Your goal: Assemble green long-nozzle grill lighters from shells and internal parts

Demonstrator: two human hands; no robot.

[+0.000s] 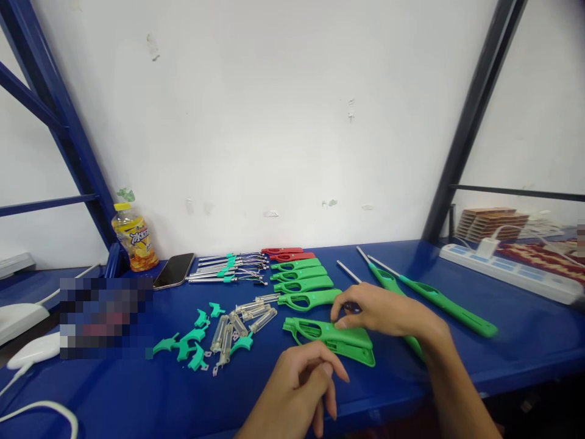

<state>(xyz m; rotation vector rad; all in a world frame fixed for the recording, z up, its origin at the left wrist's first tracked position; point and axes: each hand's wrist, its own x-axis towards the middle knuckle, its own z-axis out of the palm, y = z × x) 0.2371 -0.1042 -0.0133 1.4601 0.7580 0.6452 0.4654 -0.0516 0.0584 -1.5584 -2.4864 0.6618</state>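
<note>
My right hand (pixel 372 308) reaches over a green lighter casing (pixel 320 330), thumb and forefinger drawn together at its upper edge. Under that casing lies another green half shell (pixel 359 353). A dark spot shows between the fingers; I cannot make out what it is. My left hand (pixel 304 384) hovers just in front of the casing, fingers loosely bent and apart, nothing in it. Behind are more green casings (pixel 306 284) and red casings (pixel 283 250) in a column. Clear plastic tubes (pixel 264 319) and teal triggers (pixel 192 335) lie to the left.
Metal rods with wires (pixel 223 268) lie at the back beside a phone (pixel 174 271) and a bottle (pixel 136 238). Long green lighters (pixel 450 303) with metal tips are on the right, near a power strip (pixel 512 274). Blue posts flank the table (pixel 137 390).
</note>
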